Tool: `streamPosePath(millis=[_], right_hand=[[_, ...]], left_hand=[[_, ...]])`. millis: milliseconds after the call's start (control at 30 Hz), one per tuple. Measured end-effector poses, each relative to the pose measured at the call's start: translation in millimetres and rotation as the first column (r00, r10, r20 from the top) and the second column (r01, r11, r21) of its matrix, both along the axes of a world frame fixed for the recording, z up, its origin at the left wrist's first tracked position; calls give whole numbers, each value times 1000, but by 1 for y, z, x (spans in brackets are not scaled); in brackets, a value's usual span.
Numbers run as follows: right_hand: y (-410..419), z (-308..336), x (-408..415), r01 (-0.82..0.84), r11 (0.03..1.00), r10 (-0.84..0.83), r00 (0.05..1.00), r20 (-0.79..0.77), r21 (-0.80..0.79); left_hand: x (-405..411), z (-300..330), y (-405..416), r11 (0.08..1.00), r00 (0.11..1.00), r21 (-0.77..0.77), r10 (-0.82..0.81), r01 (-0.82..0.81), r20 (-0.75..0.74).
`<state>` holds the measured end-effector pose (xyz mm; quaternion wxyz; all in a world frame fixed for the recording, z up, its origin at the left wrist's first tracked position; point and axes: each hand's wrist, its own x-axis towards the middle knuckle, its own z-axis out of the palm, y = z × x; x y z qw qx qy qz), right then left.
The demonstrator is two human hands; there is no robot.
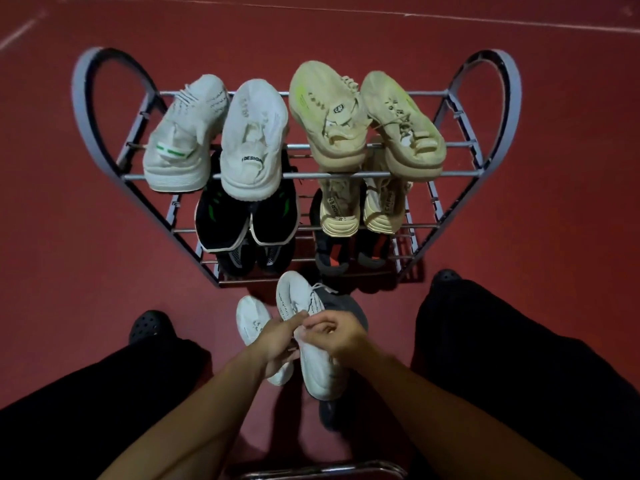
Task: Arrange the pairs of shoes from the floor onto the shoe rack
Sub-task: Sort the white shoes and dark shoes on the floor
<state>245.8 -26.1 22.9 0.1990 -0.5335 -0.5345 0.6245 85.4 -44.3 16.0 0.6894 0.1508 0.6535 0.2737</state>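
A grey metal shoe rack (298, 174) stands on the red floor ahead of me. Its top shelf carries two white sneakers (183, 133) and a beige pair (367, 116). Lower shelves hold a black pair with green marks (242, 220), another beige pair (360, 206) and dark shoes (332, 254). In front of the rack, my right hand (336, 332) grips a white sneaker (311, 341) at its opening. My left hand (277, 341) pinches the same shoe's collar. A second white sneaker (254, 323) lies just left, partly under my left hand. A grey shoe (343, 303) shows behind the held one.
My legs in black trousers and black clogs (150, 325) flank the shoes on both sides. A chrome bar (322, 471) runs along the bottom edge of the view. White lines cross the red floor far behind the rack.
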Motion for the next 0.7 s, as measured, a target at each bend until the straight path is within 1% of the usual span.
streamPosePath(millis=[33, 100, 133, 167, 200, 233, 267, 300, 333, 433, 500, 567, 600, 700], right_hand=[[1, -6, 0, 106, 994, -106, 994, 9, 32], [3, -18, 1, 241, 968, -247, 965, 88, 68], [3, -20, 4, 247, 969, -248, 963, 104, 17], [2, -19, 6, 251, 965, -246, 966, 76, -77], [-1, -21, 8, 181, 959, -176, 984, 41, -218], [-4, -23, 10, 105, 921, -117, 993, -8, -375], [-8, -26, 13, 19, 866, -39, 999, -28, -499], [-13, -32, 15, -42, 818, 25, 999, -38, -573], [-16, -40, 16, -59, 797, 49, 998, -33, -601], [-16, -62, 13, 76, 816, -61, 997, 45, -574], [-16, -76, 13, 168, 861, -124, 985, 122, -480], [-12, -88, 17, 189, 916, -102, 963, 251, -353], [-11, -96, 20, 174, 932, -70, 947, 315, -317], [-7, -110, 20, 147, 956, -14, 887, 461, -254]], left_hand=[[-2, -1, 0, 1000, 999, 8, 27, -28, 22], [-6, -1, -1, 995, 994, 52, 76, -80, 81], [-7, -1, -1, 992, 991, 72, 95, -102, 99], [-9, -1, -1, 990, 988, 78, 109, -118, 109], [-10, -1, -2, 989, 986, 73, 121, -131, 117], [-11, -3, -3, 989, 986, 65, 126, -134, 112], [-12, -4, -3, 988, 985, 49, 138, -143, 104], [-14, -7, -4, 988, 983, 28, 150, -154, 106], [-16, -11, -3, 986, 980, 5, 163, -165, 112], [-25, -29, -5, 990, 988, -57, 136, -132, 75], [-34, -43, -9, 989, 995, -110, 101, -99, 10], [-45, -58, -15, 982, 990, -155, 91, -106, -105], [-51, -65, -18, 979, 985, -175, 82, -108, -152], [-65, -82, -28, 970, 975, -203, 93, -135, -204]])
